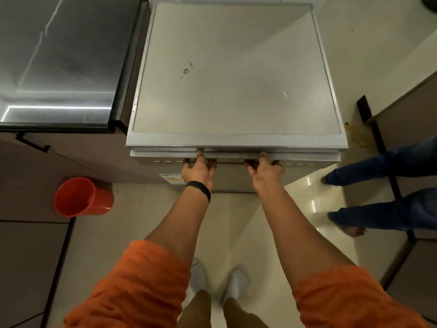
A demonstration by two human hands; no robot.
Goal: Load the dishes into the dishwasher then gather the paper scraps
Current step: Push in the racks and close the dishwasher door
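Two grips on the dishwasher door (233, 178): I see my left grip (199, 170) & right grip (266, 170) curled round its top edge, door approx. upright. The dishwasher (224, 79) stands right of dark table (59, 55); red bucket (80, 197) on floor (236, 221), left.

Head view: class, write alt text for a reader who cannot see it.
Seen from above, a person's left grip and right grip hold the top edge of the door of a white dishwasher. A red bucket sits on the floor to its left; another person's legs are at the right.
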